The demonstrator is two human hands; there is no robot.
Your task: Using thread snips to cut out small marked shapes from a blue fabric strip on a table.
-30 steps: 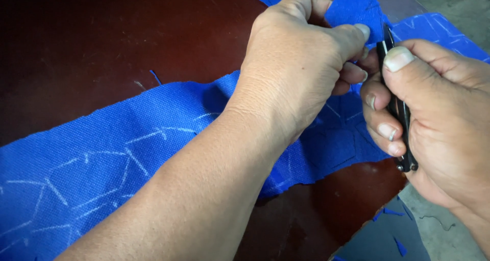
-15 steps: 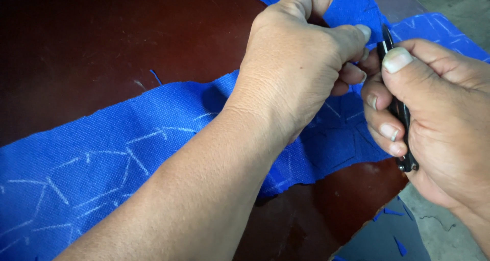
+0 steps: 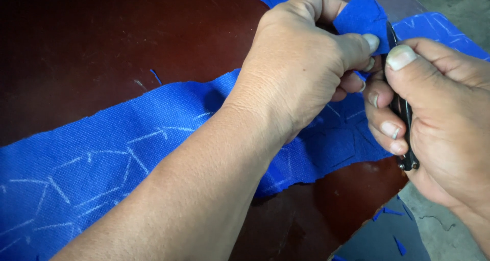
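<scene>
Our dark red-brown tabletop (image 3: 102, 41) carries a long blue cloth strip (image 3: 102, 159) chalked with white lines, running from lower left to upper right. It looks light, soft and floppy, best pinched near the edge being worked. Our left hand (image 3: 301, 67) has its grip closed on a raised flap, while our right hand (image 3: 439, 123) clasps small black snips (image 3: 403, 113). Grey concrete floor (image 3: 439, 225) with blue scraps (image 3: 388, 212) lies below.
</scene>
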